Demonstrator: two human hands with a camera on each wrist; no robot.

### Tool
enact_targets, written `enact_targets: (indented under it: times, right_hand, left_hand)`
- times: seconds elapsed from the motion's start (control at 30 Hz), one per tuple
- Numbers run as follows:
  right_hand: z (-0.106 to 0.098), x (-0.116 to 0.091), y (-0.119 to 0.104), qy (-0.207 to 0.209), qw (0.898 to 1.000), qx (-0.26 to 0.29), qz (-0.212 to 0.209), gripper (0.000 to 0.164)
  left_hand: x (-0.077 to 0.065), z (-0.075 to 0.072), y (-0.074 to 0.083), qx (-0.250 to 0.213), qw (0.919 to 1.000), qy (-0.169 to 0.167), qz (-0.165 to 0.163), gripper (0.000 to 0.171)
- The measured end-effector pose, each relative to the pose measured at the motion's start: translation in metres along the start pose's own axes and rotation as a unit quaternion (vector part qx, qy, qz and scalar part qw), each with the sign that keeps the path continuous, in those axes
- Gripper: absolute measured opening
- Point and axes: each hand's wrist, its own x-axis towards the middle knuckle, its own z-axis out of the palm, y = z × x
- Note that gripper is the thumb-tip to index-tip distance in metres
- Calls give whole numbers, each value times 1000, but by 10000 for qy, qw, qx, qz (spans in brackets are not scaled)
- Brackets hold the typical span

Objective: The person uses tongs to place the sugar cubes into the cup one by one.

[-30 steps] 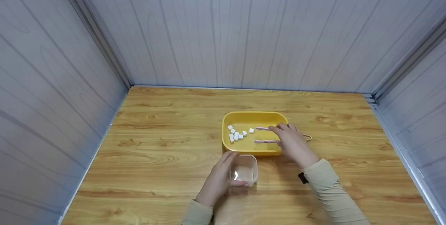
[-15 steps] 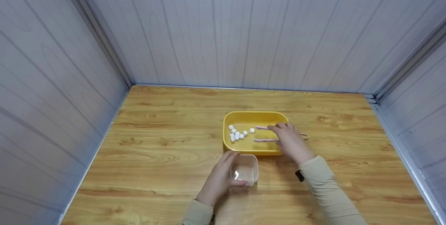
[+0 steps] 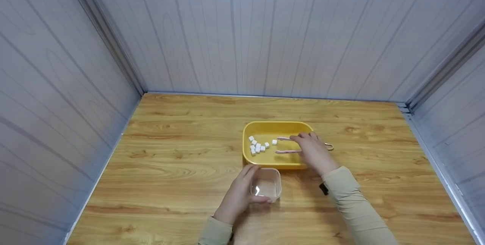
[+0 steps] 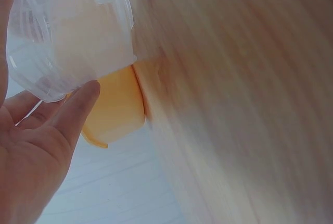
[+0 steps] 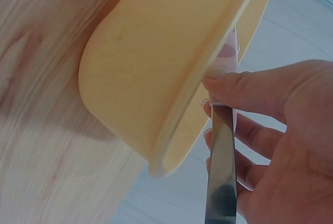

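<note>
Plastic cup (image 3: 267,187): left hand (image 3: 238,195) holds it, thumb and fingers round its sides | tongs (image 3: 287,151): at cup's 1 o'clock, right hand (image 3: 316,154) gripping, tips apart | tray (image 3: 278,166): cup's 12 o'clock | cubes (image 3: 258,148): inside tray, mostly towards 9 o'clock | wall (image 3: 246,36): beyond

A small panelled booth, looking like a purpose-built work bay.
Pale wood-grain panels form the left wall (image 3: 45,85), back wall (image 3: 250,32) and right wall (image 3: 458,101), joined by metallic-looking corner strips (image 3: 107,32) around a wood-patterned surface (image 3: 182,131).
</note>
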Motion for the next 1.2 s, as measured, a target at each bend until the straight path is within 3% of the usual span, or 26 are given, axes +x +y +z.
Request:
enact_targets:
  times: [0.47,0.8,1.2]
  right_hand:
    - [5,6,-1,-52,10000,-55,60,50]
    - [7,8,2,-120,9999,-81,73,53]
    - [12,14,2,-115,9997,-139,141,53]
  left_hand:
    - [0,-1,1,-71,9999,-26,-75,99]
    - [0,-1,-1,11,9999,55,123,99]
    - [0,0,-1,-39,9999,-67,-109,99]
